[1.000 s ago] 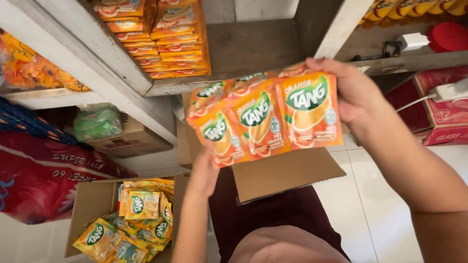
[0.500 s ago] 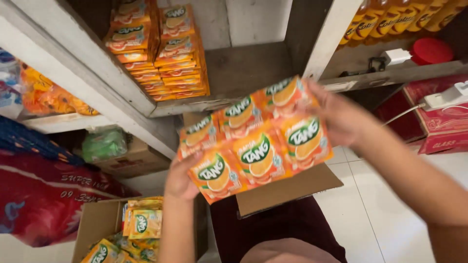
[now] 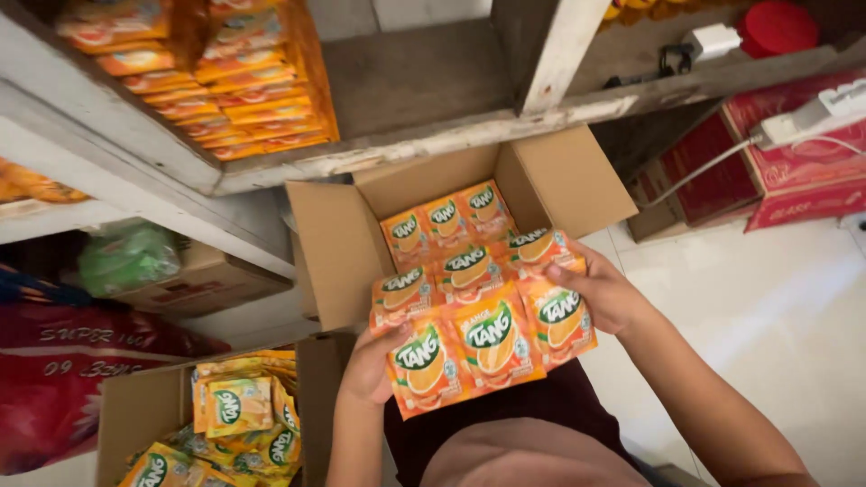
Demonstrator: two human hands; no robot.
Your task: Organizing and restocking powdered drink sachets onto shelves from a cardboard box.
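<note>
sheet of orange drink-powder sachets (image 3: 483, 320) held up flat at chest height, over open cardboard box (image 3: 343, 243) and just in front of it. sachets joined in rows of three, orange fronts facing camera. left hand (image 3: 372, 365) closed on lower left corner of sheet, thumb on front of a sachet, fingers hidden behind. right hand (image 3: 606, 293) closed on right edge of sheet, fingers curled over front of upper right sachets. both forearms raised from bottom of frame.

more orange sachets (image 3: 446, 221) visible inside open cardboard box, at its back, partly covered by held sheet. box flaps spread outward, box seated below grey wooden shelf (image 3: 433, 135). stacks of orange sachets (image 3: 244, 81) piled on shelf, upper left. second cardboard box (image 3: 135, 415) at lower left, filled with loose yellow-green sachets (image 3: 239, 406). green bag (image 3: 126, 257) and red sack (image 3: 72, 379) at far left. red cartons (image 3: 767, 180) at right, under white power strip (image 3: 812, 113) with cable. red lid (image 3: 776, 27) on shelf, upper right. pale tiled floor (image 3: 767, 334) at right.
</note>
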